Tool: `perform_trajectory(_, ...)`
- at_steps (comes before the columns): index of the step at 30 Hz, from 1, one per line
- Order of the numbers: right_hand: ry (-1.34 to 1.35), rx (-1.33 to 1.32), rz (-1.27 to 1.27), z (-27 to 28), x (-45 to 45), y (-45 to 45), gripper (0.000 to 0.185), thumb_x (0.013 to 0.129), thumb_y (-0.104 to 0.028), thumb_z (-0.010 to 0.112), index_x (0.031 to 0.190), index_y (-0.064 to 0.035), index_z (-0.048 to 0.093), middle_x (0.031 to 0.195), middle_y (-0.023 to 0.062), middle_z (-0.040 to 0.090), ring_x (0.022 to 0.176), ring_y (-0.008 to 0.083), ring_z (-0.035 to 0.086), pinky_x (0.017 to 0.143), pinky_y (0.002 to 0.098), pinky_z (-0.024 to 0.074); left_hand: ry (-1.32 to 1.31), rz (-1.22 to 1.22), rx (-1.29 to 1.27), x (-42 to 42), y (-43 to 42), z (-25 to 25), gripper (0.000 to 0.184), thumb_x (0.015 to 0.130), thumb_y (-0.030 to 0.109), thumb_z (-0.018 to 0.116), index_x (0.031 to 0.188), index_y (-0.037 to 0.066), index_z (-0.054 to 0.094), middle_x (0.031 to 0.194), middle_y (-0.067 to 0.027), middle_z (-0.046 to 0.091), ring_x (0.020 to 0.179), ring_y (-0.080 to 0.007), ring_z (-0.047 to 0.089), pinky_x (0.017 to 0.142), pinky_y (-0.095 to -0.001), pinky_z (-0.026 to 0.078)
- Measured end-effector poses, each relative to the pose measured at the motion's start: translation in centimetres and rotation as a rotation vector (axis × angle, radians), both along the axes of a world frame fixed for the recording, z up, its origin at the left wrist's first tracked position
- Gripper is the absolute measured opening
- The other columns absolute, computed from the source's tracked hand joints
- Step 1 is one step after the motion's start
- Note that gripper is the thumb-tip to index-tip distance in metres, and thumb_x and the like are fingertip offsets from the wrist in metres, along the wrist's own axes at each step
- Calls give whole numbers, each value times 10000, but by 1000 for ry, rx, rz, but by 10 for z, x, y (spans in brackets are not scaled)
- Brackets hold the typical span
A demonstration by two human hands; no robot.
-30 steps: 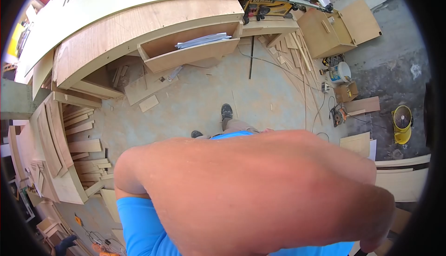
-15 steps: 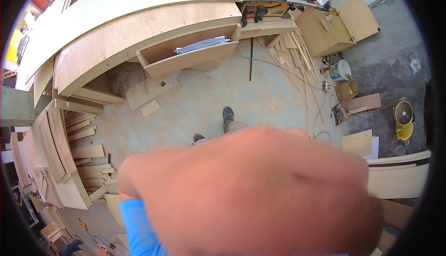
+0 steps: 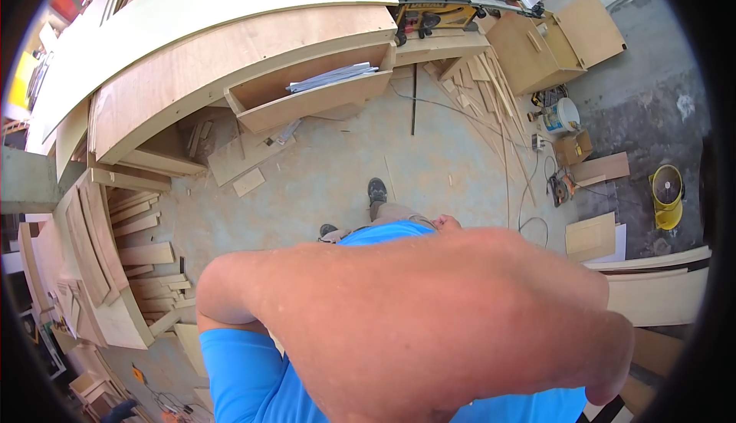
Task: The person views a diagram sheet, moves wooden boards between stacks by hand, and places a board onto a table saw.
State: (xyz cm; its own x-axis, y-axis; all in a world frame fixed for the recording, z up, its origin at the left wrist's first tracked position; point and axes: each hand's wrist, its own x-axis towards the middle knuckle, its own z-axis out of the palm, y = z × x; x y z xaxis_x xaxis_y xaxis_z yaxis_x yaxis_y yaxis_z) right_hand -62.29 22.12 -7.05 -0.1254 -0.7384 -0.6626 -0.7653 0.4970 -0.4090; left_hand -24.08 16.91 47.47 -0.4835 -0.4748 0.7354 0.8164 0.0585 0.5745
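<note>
My left arm, bare below a blue sleeve, crosses the lower part of the head view from the left. Very near the camera, my left hand (image 3: 537, 300) shows mostly its back; the fingers are turned out of sight, so whether it holds anything is hidden. Beyond it, close to my waist and the blue shirt (image 3: 395, 231), a small part of my right hand (image 3: 447, 223) peeks out. The left forearm and hand cover the rest of it, and its grip cannot be made out. No tool or workpiece shows in either hand.
Ahead stands a wooden workbench (image 3: 253, 36) with an open drawer (image 3: 314, 97) holding papers. A yellow saw (image 3: 437, 18) is beside it. Wood strips (image 3: 491, 85), a white bucket (image 3: 566, 115), cables and a yellow fan (image 3: 666, 193) lie rightward. Stacked boards (image 3: 146, 253) are at left.
My left arm and hand have shifted slightly lower, exposing more of the blue shirt. Part of my right hand has come into view near the waist.
</note>
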Motion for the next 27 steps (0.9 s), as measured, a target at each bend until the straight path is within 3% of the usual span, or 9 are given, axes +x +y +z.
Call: perform_trajectory(27,5,19,4,5,12,-6,366,913,-415,637,940,-61,729,955,199,734,917,343,700,822,427,542,-104,-179,-28,26,-44,24,266,920,217,731,1181,248,687,1196,144,678,1180,-122,547,1085,-393,367)
